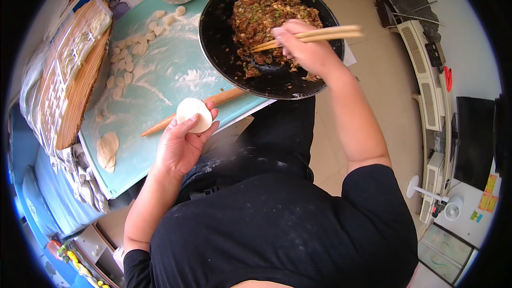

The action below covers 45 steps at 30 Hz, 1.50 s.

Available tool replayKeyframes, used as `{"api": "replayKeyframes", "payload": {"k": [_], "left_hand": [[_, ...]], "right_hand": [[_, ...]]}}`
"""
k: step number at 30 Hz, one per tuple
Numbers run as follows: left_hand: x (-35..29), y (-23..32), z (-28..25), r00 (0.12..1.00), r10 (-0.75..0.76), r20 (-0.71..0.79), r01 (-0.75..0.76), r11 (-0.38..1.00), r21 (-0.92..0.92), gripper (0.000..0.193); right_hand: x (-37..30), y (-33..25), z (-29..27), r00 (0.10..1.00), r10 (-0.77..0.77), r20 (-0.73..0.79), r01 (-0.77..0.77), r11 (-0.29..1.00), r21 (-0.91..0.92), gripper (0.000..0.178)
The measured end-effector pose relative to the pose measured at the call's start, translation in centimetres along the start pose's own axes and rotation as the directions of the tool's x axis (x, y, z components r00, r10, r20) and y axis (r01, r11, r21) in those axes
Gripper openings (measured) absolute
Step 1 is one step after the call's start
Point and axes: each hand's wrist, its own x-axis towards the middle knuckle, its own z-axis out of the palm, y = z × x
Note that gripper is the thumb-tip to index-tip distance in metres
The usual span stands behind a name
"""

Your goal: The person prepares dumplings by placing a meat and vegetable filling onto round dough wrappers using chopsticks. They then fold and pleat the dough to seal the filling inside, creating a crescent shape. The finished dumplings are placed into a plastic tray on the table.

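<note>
- My shirt (277, 218): black, plain, soft-looking cloth, short-sleeved, loose across the chest.
- Fine pale specks (306, 244) scattered over its front, faint, like powder.
- Right sleeve (376, 192): black like the rest, wide, hem cut straight around my upper arm.
- Left sleeve (137, 268): same black, partly lost in the dark rim of the view.
- Trousers (285, 130): black too, whitish smears (210, 165) on the thigh, partly blurred.
- Waist: small dark fitting (212, 190), buckle or cord end, cannot tell which.
- Both forearms bare below the hems; left hand (183, 141) and right hand (308, 50) ungloved.
</note>
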Motion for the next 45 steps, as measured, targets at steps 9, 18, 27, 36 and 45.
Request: {"api": "replayKeyframes", "payload": {"k": [9, 18, 27, 36, 45], "left_hand": [[1.8, -1.4, 0.5, 0.987, -0.159, -0.017, 0.159, 0.987, -0.037, 0.037], [4.0, -2.8, 2.2, 0.989, -0.150, 0.009, 0.150, 0.985, -0.081, 0.036], [5.1, -3.8, 2.6, 0.995, -0.095, 0.014, 0.096, 0.994, -0.047, 0.033], [4.0, -3.7, 3.8, 0.999, 0.009, -0.044, -0.016, 0.988, -0.151, 0.043], [3.7, -3.9, 2.8, 0.999, 0.045, -0.011, -0.046, 0.983, -0.180, 0.047]], "right_hand": [[-6.5, 2.1, 0.0, 0.962, 0.006, -0.274, 0.120, 0.890, 0.440, 0.017], [-6.4, 3.4, 2.2, 0.962, -0.113, -0.250, 0.196, 0.921, 0.337, 0.016], [-8.5, 1.5, 2.3, 0.971, 0.011, -0.239, 0.137, 0.793, 0.594, 0.020], [-11.7, -2.8, 3.8, 0.914, -0.208, -0.350, 0.360, 0.813, 0.458, 0.014], [-12.3, -5.6, 4.3, 0.787, -0.577, -0.220, 0.576, 0.814, -0.077, 0.017]]}}
